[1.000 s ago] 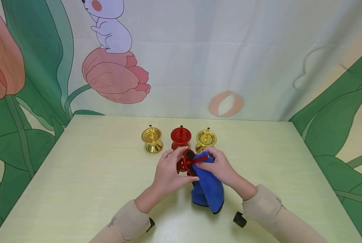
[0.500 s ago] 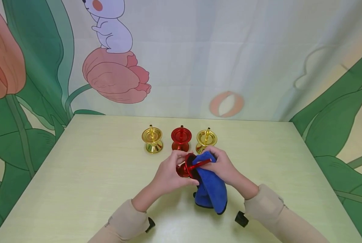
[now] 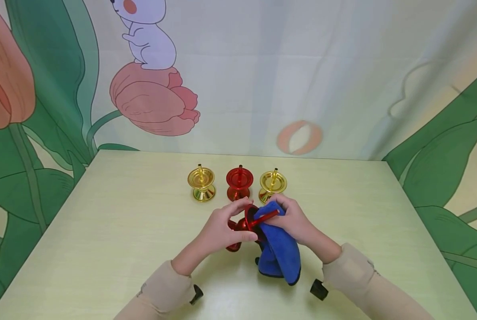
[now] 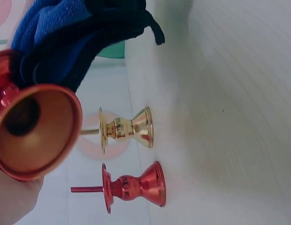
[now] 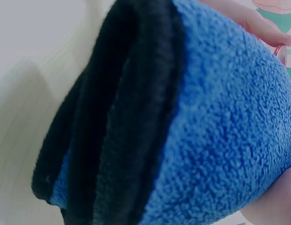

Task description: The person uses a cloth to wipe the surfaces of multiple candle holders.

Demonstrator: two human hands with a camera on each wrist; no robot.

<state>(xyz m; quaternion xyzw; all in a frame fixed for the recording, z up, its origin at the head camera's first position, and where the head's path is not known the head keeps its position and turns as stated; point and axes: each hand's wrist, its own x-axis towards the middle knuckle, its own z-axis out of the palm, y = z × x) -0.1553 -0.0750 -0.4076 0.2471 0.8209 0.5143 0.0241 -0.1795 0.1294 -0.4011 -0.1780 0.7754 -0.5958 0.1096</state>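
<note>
My left hand grips a red metal candle holder above the table, its fingers and thumb curled round the dish. The holder is tipped sideways, with its spike pointing right and up. In the left wrist view, the hollow underside of its base faces the camera. My right hand pinches a blue cloth with dark edging inside the dish, beside the spike. The cloth's loose end hangs down. It fills most of the right wrist view and hides much of that hand's contact.
Behind the hands stand a gold candle holder, a red one and another gold one, all upright in a row on the pale table. A printed curtain hangs at the table's back edge.
The held candle holder has come slightly down toward me, and its base has swung lower, now showing below my left hand. My right hand and the cloth have shifted slightly right.
</note>
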